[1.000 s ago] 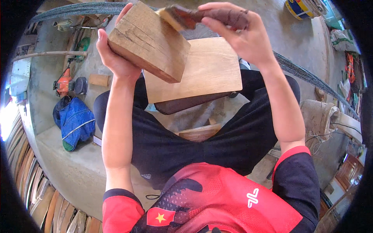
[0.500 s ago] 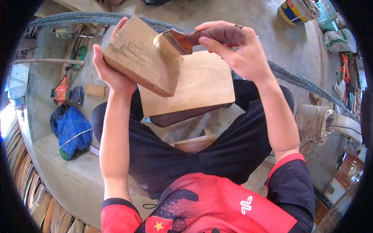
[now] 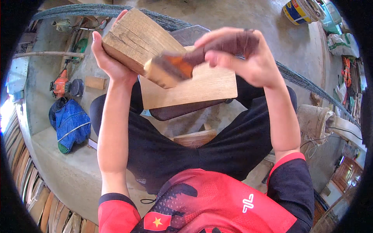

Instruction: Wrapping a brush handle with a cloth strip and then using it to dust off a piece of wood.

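Note:
A thick wooden block (image 3: 142, 37) with cracks in its grain is held up by my left hand (image 3: 112, 62), the palm along its left side and the fingers behind it. My right hand (image 3: 248, 58) grips the dark wrapped handle of a paintbrush (image 3: 194, 58). The pale bristles lie against or just in front of the block's near right edge; blur hides which. Below both hands a flat light wooden board (image 3: 194, 91) rests on a dark support (image 3: 186, 110) between my knees.
A hammock-like blue-grey cloth (image 3: 97, 17) stretches across behind the board. On the left are an orange power tool (image 3: 61, 83), a small wood piece (image 3: 95, 82) and a blue cloth bundle (image 3: 73, 126). A bucket (image 3: 301, 12) stands far right, and wood slats (image 3: 42, 202) lie near left.
The brush has swung down and toward me, from the block's right face to its near edge. The block has tilted, showing more of its cracked broad face.

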`<state>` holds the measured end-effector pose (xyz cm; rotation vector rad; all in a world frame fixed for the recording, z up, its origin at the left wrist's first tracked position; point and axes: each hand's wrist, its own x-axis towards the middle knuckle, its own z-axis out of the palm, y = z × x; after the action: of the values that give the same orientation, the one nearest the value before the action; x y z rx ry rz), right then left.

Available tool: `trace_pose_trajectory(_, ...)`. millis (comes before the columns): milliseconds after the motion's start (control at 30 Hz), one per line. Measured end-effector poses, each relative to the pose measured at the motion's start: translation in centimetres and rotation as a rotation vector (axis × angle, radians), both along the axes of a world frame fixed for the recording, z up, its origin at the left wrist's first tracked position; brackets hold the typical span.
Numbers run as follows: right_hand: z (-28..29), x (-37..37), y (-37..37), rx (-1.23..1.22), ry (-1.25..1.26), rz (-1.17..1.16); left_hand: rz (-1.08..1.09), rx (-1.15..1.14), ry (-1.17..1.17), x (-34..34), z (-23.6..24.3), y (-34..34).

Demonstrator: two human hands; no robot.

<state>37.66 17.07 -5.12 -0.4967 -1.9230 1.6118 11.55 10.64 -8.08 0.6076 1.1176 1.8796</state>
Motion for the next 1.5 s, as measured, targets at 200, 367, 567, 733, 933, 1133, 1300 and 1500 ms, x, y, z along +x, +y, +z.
trace_pose_trajectory(200, -1.7, 0.1, 2.2, 0.091, -0.249, -0.330, -0.031, 0.032, 0.016, -0.1, -0.3, -0.1)
trace_pose_trajectory(367, -1.7, -0.6, 0.7, 0.129, -0.184, -0.201, -0.016, 0.001, -0.036, -0.1, -0.1, -0.3)
trace_pose_trajectory(567, 0.1, -0.1, 0.1, -0.076, -0.106, 0.039, -0.009, -0.028, -0.029, -0.6, -0.2, -0.3)
trace_pose_trajectory(733, -0.5, -0.4, 0.9, -0.182, -0.059, 0.024, -0.042, -0.003, -0.051, -1.0, -0.5, -0.1)
trace_pose_trajectory(933, -1.4, -0.8, 1.9, 0.067, -0.191, -0.323, -0.185, 0.077, -0.010, -0.5, -0.2, -0.7)
trace_pose_trajectory(1133, -0.5, -2.1, 1.3, 0.598, 0.100, -0.117, -0.248, 0.042, 0.105, -1.7, -1.6, -0.3)
trace_pose_trajectory(1300, 1.3, -1.5, 0.1, 0.521, -0.034, 0.105, -0.472, 0.096, -0.224, -4.5, -2.2, -0.4)
trace_pose_trajectory(1500, 1.8, -1.1, 0.5, 0.279, -0.108, 0.252, -0.067, -0.100, 0.637, -2.3, -0.8, -0.8)
